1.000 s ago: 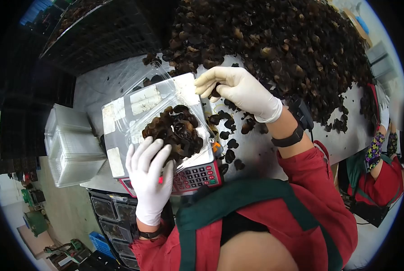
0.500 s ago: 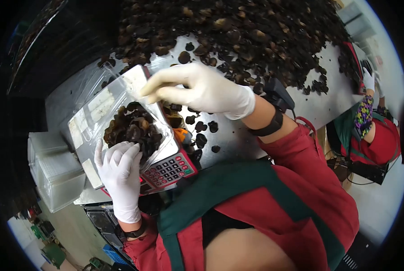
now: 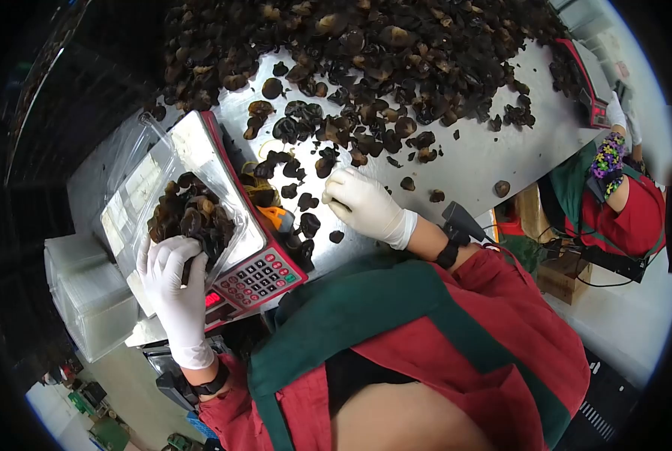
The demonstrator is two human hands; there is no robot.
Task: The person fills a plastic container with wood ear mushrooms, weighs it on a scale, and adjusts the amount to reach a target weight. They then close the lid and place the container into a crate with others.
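Right gloved hand [image 3: 366, 207] has dropped from over the clear plastic tray of dark wood-ear mushrooms [image 3: 189, 218] to the steel bench [image 3: 471, 165], grip curled shut on nothing I can see; left gloved hand [image 3: 172, 274] stays resting open on the tray's edge.

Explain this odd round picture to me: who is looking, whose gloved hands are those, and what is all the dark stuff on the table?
There is no machine here. A person wears a camera on the head, so the single view looks down over their red and green work clothes at their own hands; the wide lens bends it round.

The left hand, in a white glove, rests on the near edge of a clear plastic tray filled with dark, curled mushroom pieces. The tray sits on a weighing scale with a keypad.

The right hand, also gloved, is curled on the metal table among loose pieces; whether its grip holds one I cannot tell. A big heap of mushrooms covers the far side.

At the right edge, another worker's sleeve shows. A stack of empty clear trays stands left.
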